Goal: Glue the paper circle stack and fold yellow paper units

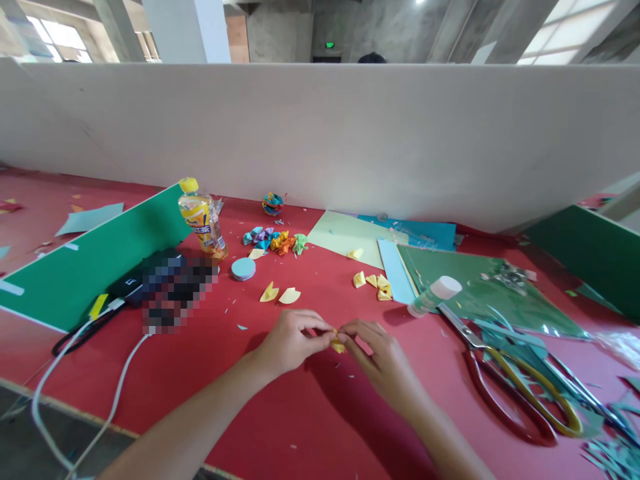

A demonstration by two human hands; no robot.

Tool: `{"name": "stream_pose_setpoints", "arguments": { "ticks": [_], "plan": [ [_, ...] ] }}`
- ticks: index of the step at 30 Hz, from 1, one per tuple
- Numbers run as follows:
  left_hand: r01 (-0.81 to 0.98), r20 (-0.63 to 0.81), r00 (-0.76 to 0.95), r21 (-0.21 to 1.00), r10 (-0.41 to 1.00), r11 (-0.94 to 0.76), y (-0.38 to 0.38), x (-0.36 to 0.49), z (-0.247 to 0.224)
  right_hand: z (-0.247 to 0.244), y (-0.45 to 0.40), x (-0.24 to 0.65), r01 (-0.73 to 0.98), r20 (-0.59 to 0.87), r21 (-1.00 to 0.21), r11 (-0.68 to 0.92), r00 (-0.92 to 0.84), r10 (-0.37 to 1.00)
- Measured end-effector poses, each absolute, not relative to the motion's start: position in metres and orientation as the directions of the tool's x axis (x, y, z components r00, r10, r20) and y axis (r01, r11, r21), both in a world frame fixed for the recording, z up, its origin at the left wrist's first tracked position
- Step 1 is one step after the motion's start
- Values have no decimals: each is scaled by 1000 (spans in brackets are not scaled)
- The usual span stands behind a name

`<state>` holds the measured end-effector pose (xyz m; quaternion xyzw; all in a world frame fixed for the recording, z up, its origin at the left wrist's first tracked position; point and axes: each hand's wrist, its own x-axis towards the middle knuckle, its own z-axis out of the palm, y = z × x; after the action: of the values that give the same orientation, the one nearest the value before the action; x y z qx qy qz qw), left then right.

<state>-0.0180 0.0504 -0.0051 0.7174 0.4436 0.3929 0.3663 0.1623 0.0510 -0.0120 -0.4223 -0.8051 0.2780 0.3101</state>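
Nearest the camera, at about six o'clock on the red table [280, 413], the left hand [287, 347] and the right hand [383, 357] meet fingertip to fingertip, both pinching one small yellow paper piece [338, 345] between thumb and forefinger, just above the tabletop. Judging by its look, that piece is feather-light, thin and easily creased or torn, so it wants a gentle pinch at its edges or corners rather than a squeeze across the fold. Only a sliver of it shows: bright yellow, folded, mostly hidden by the fingers.

Towards three o'clock lie red-handled scissors [505, 387] among teal paper scraps [607, 453], with a glue stick [434, 295] tipped on its side at about one o'clock. Just beyond the hands, from eleven to one o'clock, more folded yellow pieces [280, 293] sit loose on the table, and a round pale-blue disc [243, 269] lies near them. At nine o'clock a white cable [80, 373] runs beside a green board [95, 260].

Farther off at twelve o'clock are a cluster of coloured folded shapes [274, 240], a yellow-capped bottle [201, 220], paper sheets [350, 237], and a white partition [320, 133].
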Motion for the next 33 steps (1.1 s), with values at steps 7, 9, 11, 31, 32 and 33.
{"name": "stream_pose_setpoints", "arguments": {
  "ticks": [7,9,11,31,32,33],
  "plan": [
    [282,125,345,931,930,-230,49,-20,4,-8,52,167,457,234,-764,456,-463,855],
    [295,110,339,931,934,-216,48,-19,4,-8,52,165,445,209,-791,421,-450,868],
    [320,97,325,925,941,-206,48,-19,4,-7,51,163,426,168,-825,371,-442,881],
    [434,83,299,876,951,-212,48,-20,-1,-7,49,160,517,160,-745,421,-475,866],
    [433,51,298,882,953,-183,48,-20,0,-7,49,159,512,149,-754,411,-476,867],
    [426,17,298,892,954,-149,47,-19,1,-7,49,158,505,138,-766,397,-474,870]
  ]
}}
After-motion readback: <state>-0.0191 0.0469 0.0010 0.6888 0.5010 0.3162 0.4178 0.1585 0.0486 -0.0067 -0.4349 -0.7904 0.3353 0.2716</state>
